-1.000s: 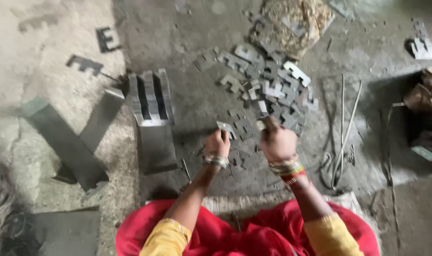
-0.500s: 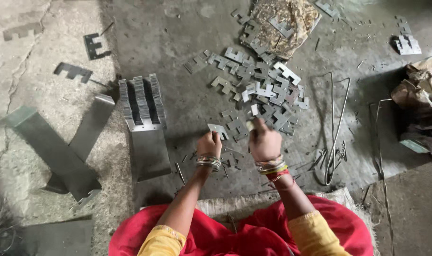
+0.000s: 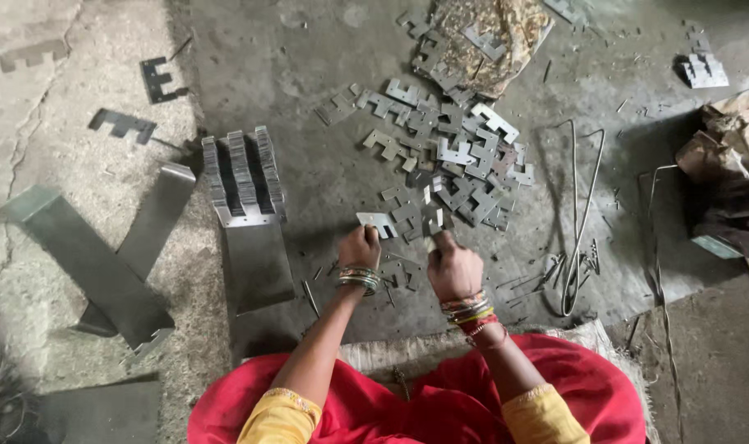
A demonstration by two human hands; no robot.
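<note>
My left hand (image 3: 360,247) pinches one flat grey E-shaped metal plate (image 3: 378,222) just above the floor. My right hand (image 3: 453,269) is closed on a few similar plates (image 3: 431,215) held upright. Both hands hover at the near edge of a loose pile of E-shaped plates (image 3: 457,156) spread over the dark floor. To the left stands a neat stack of the same plates (image 3: 241,174) on a metal sheet (image 3: 259,263).
Long metal strips (image 3: 95,263) lie at the left, with single plates (image 3: 161,79) beyond them. A sack (image 3: 506,33) lies behind the pile. Bent wires (image 3: 576,238) lie to the right, with cardboard and cloth (image 3: 728,181) at the far right. A red garment (image 3: 407,395) covers my lap.
The view has shifted slightly. Both hands stay at the pile's near edge; the left hand still holds its plate and the right hand's plates now stand more upright.
</note>
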